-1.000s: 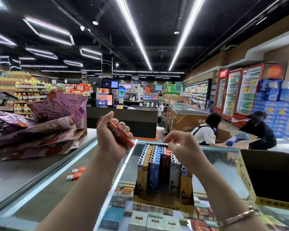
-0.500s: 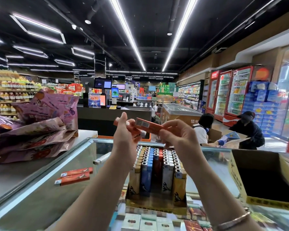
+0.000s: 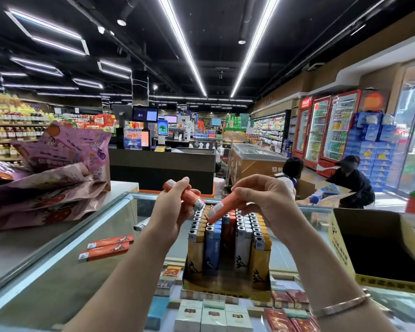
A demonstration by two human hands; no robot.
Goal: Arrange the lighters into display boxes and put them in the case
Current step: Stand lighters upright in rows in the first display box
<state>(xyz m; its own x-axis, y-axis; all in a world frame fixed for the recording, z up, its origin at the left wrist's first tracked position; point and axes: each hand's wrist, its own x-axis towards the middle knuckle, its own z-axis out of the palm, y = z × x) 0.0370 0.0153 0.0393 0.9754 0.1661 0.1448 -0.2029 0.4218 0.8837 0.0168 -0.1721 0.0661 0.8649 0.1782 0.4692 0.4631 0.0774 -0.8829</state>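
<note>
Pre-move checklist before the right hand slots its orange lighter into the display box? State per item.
1. Right hand has a grip on an orange lighter: ok, pinched near its upper end.
2. Lighter is aimed at the display box: ok, tilted with its lower end just above the rows.
3. Free slot in the orange row: cannot tell, the lighter covers the spot.
4. Left hand holds the spare orange lighters clear of the slot: ok, off to the left.
5. Box stands upright on the glass counter: ok.
6. Two loose orange lighters on the counter still to be loaded: not ok.
</note>
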